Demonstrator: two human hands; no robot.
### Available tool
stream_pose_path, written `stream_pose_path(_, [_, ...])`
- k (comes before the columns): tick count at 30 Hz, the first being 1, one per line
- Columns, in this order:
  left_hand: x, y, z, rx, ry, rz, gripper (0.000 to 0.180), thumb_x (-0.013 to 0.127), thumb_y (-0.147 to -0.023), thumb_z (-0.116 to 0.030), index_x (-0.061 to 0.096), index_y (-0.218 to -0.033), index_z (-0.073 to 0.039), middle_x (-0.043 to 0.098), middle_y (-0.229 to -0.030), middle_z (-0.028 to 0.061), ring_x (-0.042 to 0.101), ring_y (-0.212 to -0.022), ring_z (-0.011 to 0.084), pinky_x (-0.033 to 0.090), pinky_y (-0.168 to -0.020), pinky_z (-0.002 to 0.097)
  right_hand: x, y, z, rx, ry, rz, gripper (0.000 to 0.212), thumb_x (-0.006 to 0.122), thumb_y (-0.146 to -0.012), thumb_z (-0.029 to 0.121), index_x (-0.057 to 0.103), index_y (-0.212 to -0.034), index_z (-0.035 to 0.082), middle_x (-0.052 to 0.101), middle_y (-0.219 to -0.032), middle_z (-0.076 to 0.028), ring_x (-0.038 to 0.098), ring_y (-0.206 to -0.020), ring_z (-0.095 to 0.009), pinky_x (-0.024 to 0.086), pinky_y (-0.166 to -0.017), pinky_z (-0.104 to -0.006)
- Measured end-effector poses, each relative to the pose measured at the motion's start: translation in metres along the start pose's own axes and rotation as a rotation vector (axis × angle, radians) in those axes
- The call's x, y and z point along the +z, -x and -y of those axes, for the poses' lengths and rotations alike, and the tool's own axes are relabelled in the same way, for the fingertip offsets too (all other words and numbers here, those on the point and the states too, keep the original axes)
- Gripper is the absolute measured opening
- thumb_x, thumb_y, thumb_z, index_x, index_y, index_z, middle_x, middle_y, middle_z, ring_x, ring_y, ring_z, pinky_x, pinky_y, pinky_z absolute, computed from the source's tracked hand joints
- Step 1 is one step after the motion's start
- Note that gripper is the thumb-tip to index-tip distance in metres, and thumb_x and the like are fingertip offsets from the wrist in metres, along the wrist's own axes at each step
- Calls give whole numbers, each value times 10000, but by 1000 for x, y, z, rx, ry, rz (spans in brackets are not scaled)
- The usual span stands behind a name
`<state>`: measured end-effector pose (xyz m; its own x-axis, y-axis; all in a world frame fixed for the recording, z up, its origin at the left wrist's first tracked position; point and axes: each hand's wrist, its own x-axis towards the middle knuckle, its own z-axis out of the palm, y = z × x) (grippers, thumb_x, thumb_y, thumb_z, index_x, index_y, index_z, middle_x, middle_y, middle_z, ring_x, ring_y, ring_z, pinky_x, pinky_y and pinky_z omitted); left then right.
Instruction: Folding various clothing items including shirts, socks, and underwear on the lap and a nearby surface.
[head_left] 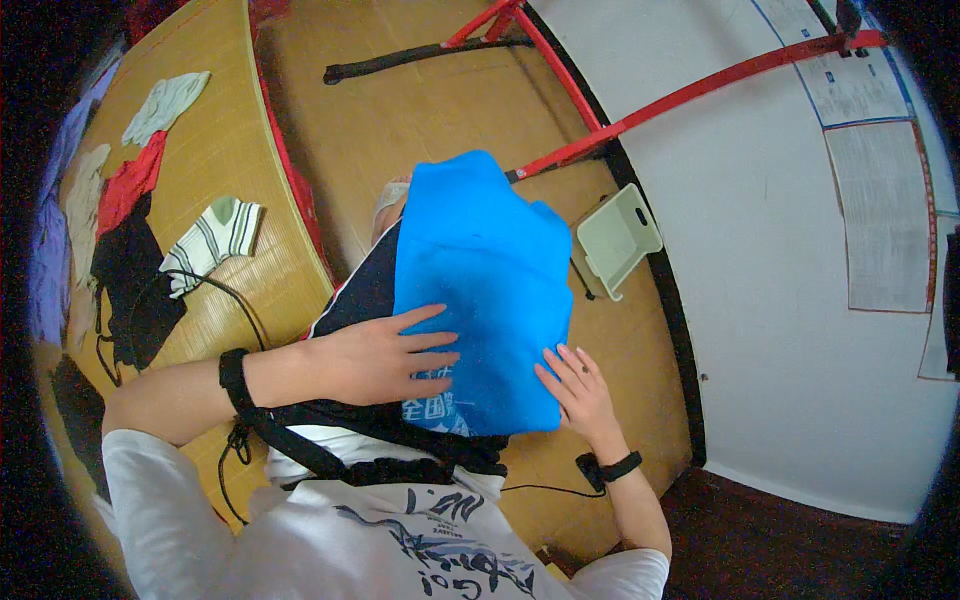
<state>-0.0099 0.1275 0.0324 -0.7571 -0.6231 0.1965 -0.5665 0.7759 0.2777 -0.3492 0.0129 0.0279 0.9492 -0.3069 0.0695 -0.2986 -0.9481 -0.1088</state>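
Across my lap lies a bright blue piece of folded cloth with white print near its lower left; I cannot tell what kind of garment it is. My left hand rests flat on its left part, fingers spread. At the cloth's lower right edge is my right hand, its fingers stretched out and touching the edge. Dark trousers with a white stripe show beside the cloth. Each wrist wears a black band, the left band and the right band.
On the mat-covered surface to the left lie a striped sock, a pale sock, red cloth, black cloth and purple cloth. A black cable runs there. A pale green basket and red metal bars stand right.
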Motion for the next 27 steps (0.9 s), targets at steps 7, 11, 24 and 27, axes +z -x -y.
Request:
stream_pose_path(7, [-34,10,12,-302,150,-104,616,616,-701,-63,491,-1303,-108,478,-1345,150,399,-1292,322,298,-1092,482,-18,-22,-19,174,-155,29,506,583,-775,40,514,-1275,73,475,-1364,-130,425,-1286,-298,330,-1077,-413])
stream_pose_path(11, [-28,-3,23,-746,264,-612,396,596,-863,-86,496,-1240,-13,558,-1171,176,563,-1017,327,462,-889,381,-8,-42,-17,690,-803,-218,461,607,-879,139,463,-1303,31,508,-1312,-158,484,-1221,-250,367,-1033,-365])
stream_pose_path(24, [-36,10,-37,-1114,958,-367,436,710,-812,-137,434,-1103,33,574,-818,126,592,-681,168,496,-601,306,-4,-12,13,945,-1139,74,247,670,-877,195,495,-999,71,472,-796,49,429,-731,-61,396,-674,-226])
stream_pose_path(27, [-40,10,-54,-1154,1324,-120,342,699,-838,-159,488,-1010,48,620,-732,117,617,-594,141,485,-514,275,-5,-4,26,962,-1231,122,223,661,-883,204,503,-961,67,464,-792,49,423,-719,-57,391,-656,-224])
